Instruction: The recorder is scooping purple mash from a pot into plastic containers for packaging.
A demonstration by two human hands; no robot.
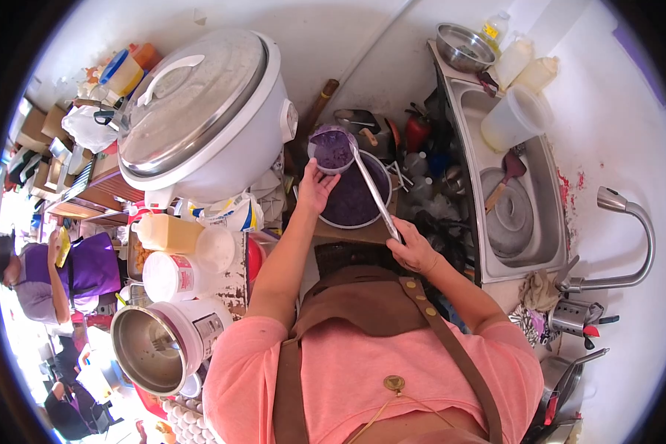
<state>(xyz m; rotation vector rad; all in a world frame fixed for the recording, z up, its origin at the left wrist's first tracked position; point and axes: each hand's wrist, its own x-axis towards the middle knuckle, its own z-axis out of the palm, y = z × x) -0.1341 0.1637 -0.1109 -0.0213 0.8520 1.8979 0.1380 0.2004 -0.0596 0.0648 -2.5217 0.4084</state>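
My left hand (pixel 317 190) holds a small plastic tub (pixel 332 161) that has purple food in it, above the left part of a large pot. A metal ladle (pixel 373 186) slants from the tub down to my right hand (pixel 413 247), which is closed around the end of its handle. The ladle's bowl rests at the top of the tub, with purple stuff on it. Below them stands the large pot (pixel 389 191), with a dark purple mixture inside.
A big lidded rice cooker (pixel 216 111) stands at left, near tubs and a white bucket (pixel 200 327). At right is a steel sink (pixel 549 244) holding a round lid (pixel 505 222) and a spatula (pixel 513 166). Bottles and bags lie between pot and sink. Another person (pixel 50 272) is at far left.
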